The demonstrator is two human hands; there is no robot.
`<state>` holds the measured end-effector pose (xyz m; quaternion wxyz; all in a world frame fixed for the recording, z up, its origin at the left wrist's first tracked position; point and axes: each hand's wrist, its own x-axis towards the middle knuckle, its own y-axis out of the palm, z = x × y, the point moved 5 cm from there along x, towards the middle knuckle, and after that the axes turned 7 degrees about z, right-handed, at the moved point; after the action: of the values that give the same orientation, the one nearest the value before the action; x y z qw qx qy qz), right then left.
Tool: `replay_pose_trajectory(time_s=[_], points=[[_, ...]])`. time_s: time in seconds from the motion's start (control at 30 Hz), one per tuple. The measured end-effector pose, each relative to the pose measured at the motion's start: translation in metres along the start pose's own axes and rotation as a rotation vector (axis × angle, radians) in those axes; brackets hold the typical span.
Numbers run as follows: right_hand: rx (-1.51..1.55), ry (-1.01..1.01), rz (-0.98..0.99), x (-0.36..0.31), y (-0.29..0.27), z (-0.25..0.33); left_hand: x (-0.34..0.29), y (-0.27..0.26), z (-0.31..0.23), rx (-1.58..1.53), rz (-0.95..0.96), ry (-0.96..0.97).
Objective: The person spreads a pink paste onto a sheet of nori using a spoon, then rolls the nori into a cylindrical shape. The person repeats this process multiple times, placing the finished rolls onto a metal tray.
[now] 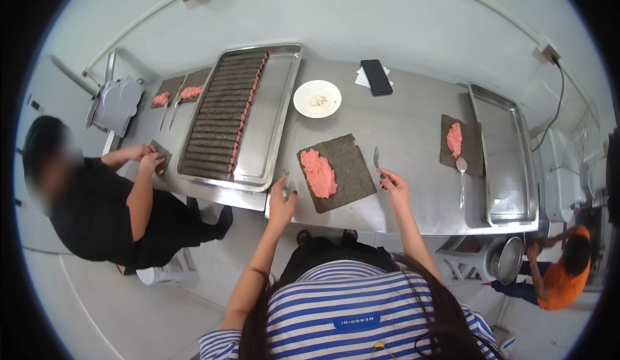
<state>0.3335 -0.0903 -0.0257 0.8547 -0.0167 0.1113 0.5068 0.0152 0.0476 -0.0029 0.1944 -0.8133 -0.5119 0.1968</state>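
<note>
A dark green nori sheet point(356, 178) lies on the steel table in front of me, with a mound of pink paste point(320, 173) spread along its left part. My left hand point(281, 205) is beside the sheet's left edge, holding nothing, with thumb and fingers apart. At the sheet's right, my right hand point(395, 187) grips a metal spoon point(376, 158), seen nearly edge-on, its upper end pointing away from me. Farther right, a second nori sheet point(471, 147) carries pink paste point(454, 140), and another spoon point(462, 182) rests across its near edge.
Left stands a metal tray point(287, 102) with many nori rolls point(223, 114); right, another tray point(510, 166). A white bowl point(317, 99) and black phone point(376, 77) lie toward the wall. A co-worker point(110, 192) at left handles a nori piece; another person point(565, 266) sits at lower right.
</note>
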Motion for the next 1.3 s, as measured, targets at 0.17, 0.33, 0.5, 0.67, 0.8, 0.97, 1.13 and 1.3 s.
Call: replay_pose_trajectory(time_s=[0.17,0.33,0.5,0.67,0.8,0.97,1.13,1.3], points=[[0.002,0.005,0.15,0.018,0.022,0.01,-0.019,0.004,-0.007,0.084,-0.003,0.033],[-0.001,0.007,0.226,0.036,0.027,0.003,-0.032,0.029,-0.006,0.007,-0.017,-0.025],[-0.002,0.024,0.281,0.06,0.046,-0.002,-0.029,0.033,-0.002,-0.001,-0.074,-0.057],[-0.086,-0.001,0.326,0.075,0.056,-0.011,-0.017,0.043,-0.004,-0.138,-0.049,-0.111],[-0.116,-0.011,0.359,0.075,0.052,-0.02,-0.008,0.047,-0.004,-0.262,-0.053,-0.087],[-0.431,-0.047,0.259,0.072,0.048,-0.017,0.0,0.057,0.002,-0.389,-0.058,-0.114],[-0.373,-0.262,0.19,0.056,0.09,0.017,0.006,0.057,0.029,-0.476,0.015,-0.061],[-0.269,-0.23,0.131,0.064,0.1,-0.008,0.008,0.051,0.021,-0.589,-0.013,-0.12]])
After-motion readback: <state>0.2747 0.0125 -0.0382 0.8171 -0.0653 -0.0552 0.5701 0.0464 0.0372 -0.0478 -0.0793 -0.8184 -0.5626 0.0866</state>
